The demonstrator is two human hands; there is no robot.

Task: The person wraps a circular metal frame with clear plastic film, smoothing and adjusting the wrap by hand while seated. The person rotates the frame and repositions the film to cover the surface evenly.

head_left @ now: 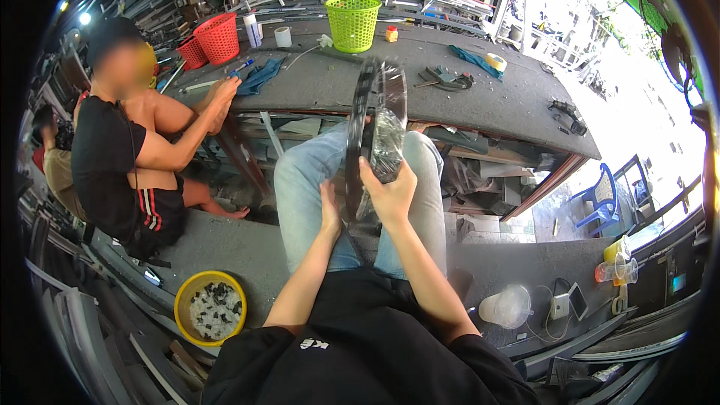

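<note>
Roll (355, 135): black, glossy, round-topped, held on edge above the lap; crinkled clear film (388, 142) covers part of its right side.
Right hand (390, 191): fingers closed on the roll's near right side, thumb pointing up.
Left hand (328, 208): beside the roll's lower left, fingers nearly straight; whether they touch it, I cannot tell.
Far surface (300, 86): dark, matt, speckled; carries a green lattice basket (352, 24), red baskets (217, 39), crumpled blue cloth (260, 77), tape ring (496, 62).
Near left: round yellow tub (180, 306) of black and clear scraps (214, 311).
Near right: translucent plastic cup (505, 307).
</note>
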